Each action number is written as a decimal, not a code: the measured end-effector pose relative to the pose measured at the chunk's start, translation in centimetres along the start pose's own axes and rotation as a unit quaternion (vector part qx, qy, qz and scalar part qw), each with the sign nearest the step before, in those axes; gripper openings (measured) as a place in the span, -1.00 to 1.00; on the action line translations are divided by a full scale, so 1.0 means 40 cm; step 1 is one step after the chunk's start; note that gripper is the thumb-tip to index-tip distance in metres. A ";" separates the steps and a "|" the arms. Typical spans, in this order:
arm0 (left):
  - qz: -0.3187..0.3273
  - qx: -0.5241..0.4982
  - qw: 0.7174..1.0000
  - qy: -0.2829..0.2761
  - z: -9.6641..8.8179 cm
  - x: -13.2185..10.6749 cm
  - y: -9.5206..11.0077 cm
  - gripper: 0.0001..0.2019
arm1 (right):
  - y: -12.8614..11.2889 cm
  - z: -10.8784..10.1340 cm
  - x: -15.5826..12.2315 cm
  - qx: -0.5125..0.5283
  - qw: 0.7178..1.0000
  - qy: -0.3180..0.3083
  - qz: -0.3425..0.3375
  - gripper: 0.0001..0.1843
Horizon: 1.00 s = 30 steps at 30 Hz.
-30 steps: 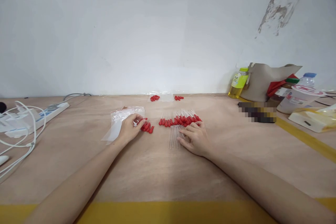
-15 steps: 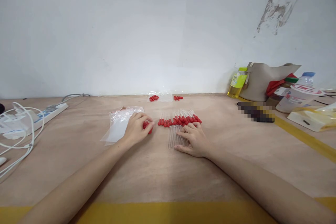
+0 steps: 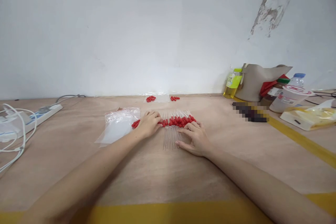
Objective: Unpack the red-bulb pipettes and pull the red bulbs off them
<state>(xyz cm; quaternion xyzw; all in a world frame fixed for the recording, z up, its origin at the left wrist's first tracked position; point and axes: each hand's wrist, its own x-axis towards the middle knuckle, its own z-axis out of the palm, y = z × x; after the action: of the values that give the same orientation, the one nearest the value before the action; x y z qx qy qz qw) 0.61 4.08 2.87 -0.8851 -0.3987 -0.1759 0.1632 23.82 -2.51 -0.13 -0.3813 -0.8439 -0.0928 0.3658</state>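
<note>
A row of glass droppers with red rubber bulbs (image 3: 181, 121) lies across the middle of the table, some pointing toward the wall. More clear glass tubes (image 3: 170, 138) point toward me. My left hand (image 3: 150, 124) is at the row's left end, its fingers curled and closed around a dropper's red bulb, mostly hidden by the fingers. Loose red bulbs (image 3: 135, 124) lie just left of that hand, partly covered by it. My right hand (image 3: 195, 138) rests at the row's right side, thumb and fingers apart, fingertips by the bulbs and tubes.
Clear zip bags (image 3: 118, 126) lie left of my hands. Red bulbs (image 3: 151, 98) sit on plastic near the wall. A power strip (image 3: 31, 122) with white cables is far left. At right stand a yellow drink bottle (image 3: 233, 84), a grey bag (image 3: 253, 82) and a plastic cup (image 3: 290, 98).
My left hand has moved right from the loose red bulbs to the left end of the dropper row, uncovering some bulbs. My right hand stays nearly in place. The view has shifted slightly.
</note>
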 end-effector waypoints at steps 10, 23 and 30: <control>-0.085 -0.242 0.951 0.172 -0.052 -0.150 0.064 -0.86 | 0.010 0.021 -0.003 0.003 0.996 0.086 0.022 -0.59; -0.041 -0.311 0.945 0.098 -0.068 -0.177 0.112 -0.83 | -0.024 0.021 0.004 -0.030 0.996 0.020 -0.077 -0.76; -0.018 -0.281 0.958 0.050 -0.056 -0.170 0.122 -0.78 | -0.049 0.026 0.007 -0.009 0.995 0.018 -0.098 -0.77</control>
<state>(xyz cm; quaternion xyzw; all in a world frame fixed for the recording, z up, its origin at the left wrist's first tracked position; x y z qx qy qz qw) -0.29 -4.36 1.11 -0.8779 -0.3404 -0.3281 -0.0756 21.72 -3.24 -0.44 -0.2989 -0.8695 -0.1428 0.3664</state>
